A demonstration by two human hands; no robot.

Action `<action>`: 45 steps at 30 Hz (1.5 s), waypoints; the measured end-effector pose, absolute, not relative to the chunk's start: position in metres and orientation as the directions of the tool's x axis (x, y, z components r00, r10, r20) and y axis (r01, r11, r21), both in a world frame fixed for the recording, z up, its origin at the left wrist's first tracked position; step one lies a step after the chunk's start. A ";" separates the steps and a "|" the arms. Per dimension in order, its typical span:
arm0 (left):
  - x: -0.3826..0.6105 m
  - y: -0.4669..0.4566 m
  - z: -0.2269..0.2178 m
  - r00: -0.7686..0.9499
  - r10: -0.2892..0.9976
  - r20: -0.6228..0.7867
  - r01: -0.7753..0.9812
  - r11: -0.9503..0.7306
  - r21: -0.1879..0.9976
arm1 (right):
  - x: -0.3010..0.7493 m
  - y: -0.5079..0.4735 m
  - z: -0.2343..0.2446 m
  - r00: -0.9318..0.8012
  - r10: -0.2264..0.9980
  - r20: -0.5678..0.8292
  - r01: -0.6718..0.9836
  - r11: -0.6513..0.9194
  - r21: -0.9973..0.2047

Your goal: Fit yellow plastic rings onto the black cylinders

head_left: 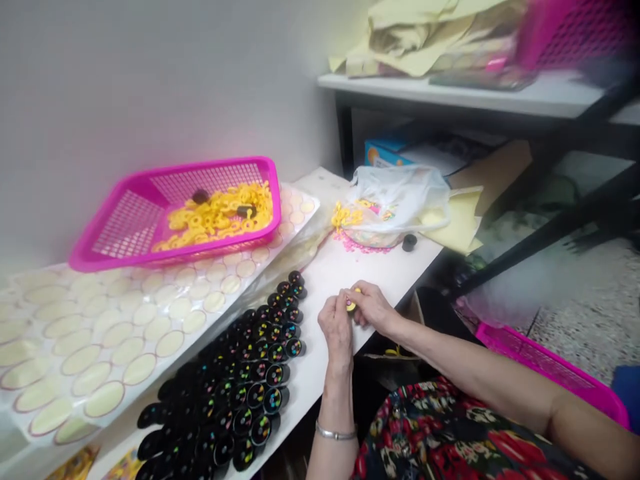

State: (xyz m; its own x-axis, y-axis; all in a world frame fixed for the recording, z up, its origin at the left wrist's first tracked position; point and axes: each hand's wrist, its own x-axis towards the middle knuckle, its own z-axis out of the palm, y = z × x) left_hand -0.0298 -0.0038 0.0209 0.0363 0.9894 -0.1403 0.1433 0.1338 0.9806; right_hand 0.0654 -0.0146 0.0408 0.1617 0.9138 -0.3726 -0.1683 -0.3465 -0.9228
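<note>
Starting at the far left, we are looking at sheets of oval stickers (pixel 100 340) lying across the white table (pixel 345 267). A pink basket (pixel 125 223) is sitting on top of those sheets, and yellow rings (pixel 220 213) are filling its right half, with a couple of dark pieces lying among them. Just below and to the right, we are seeing black round caps (pixel 240 387) lying in tight rows along the table's front edge, many showing coloured dots.

Right beside the top of those rows, the left hand (pixel 336 327) is curling its fingers around a small yellow piece (pixel 351 305). The right hand (pixel 373 308) is pinching the same piece from the other side, so both hands are holding it just above the table edge.

Further right, a clear plastic bag (pixel 400 197) is slumping on the table, and a single black cap (pixel 409 242) is resting near it. At the lower right, another pink basket (pixel 545 367) is standing on the floor.
</note>
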 end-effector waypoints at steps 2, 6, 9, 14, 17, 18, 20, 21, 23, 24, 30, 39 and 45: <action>-0.034 -0.006 0.026 0.072 0.989 -0.132 0.079 0.126 0.989 | 0.066 -0.014 0.039 0.158 0.930 -0.333 -0.155 -0.309 -0.938; -0.044 -0.014 0.030 0.231 0.971 -0.066 0.052 0.056 0.997 | 0.067 -0.020 0.037 0.148 0.948 -0.281 -0.242 -0.241 -0.940; -0.045 -0.026 0.028 0.192 0.981 -0.010 0.128 -0.015 0.992 | 0.071 -0.038 0.039 0.116 0.964 -0.240 -0.344 -0.188 -0.920; -0.034 -0.061 0.042 0.230 0.957 0.178 0.119 -0.209 0.971 | 0.100 -0.089 0.049 0.063 0.985 -0.161 -0.476 -0.112 -0.873; -0.024 -0.084 0.059 0.347 0.887 0.306 0.149 -0.374 0.915 | 0.127 -0.122 0.049 -0.040 0.988 -0.150 -0.601 -0.144 -0.786; -0.021 -0.090 0.064 0.378 0.859 0.345 0.151 -0.425 0.892 | 0.135 -0.132 0.048 -0.113 0.985 -0.132 -0.636 -0.174 -0.752; -0.013 -0.100 0.071 0.426 0.805 0.413 0.135 -0.508 0.851 | 0.147 -0.148 0.045 -0.241 0.966 -0.093 -0.686 -0.237 -0.688; -0.009 -0.104 0.074 0.448 0.779 0.439 0.124 -0.541 0.832 | 0.151 -0.154 0.043 -0.276 0.958 -0.081 -0.704 -0.258 -0.661; -0.002 -0.110 0.078 0.510 0.722 0.468 0.122 -0.599 0.792 | 0.158 -0.162 0.042 -0.299 0.952 -0.069 -0.726 -0.274 -0.631; 0.002 -0.112 0.079 0.548 0.688 0.476 0.127 -0.630 0.766 | 0.161 -0.164 0.042 -0.305 0.950 -0.068 -0.726 -0.278 -0.629; 0.017 -0.121 0.081 0.662 0.541 0.519 0.188 -0.790 0.584 | 0.177 -0.165 0.050 -0.327 0.943 -0.070 -0.618 -0.269 -0.738; 0.028 -0.128 0.076 0.708 0.480 0.518 0.257 -0.858 0.444 | 0.183 -0.167 0.049 -0.253 0.962 -0.103 -0.530 -0.227 -0.817; 0.028 -0.130 0.063 0.735 0.493 0.465 0.282 -0.846 0.452 | 0.176 -0.168 0.035 -0.223 0.968 -0.118 -0.545 -0.224 -0.808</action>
State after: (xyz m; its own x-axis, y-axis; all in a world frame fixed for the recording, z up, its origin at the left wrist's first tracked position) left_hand 0.0279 -0.1304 0.0629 0.7348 0.4934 0.4655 0.2822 -0.8464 0.4516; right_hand 0.1760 -0.1682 0.0352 -0.2233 0.9675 -0.1183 -0.5446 -0.2245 -0.8081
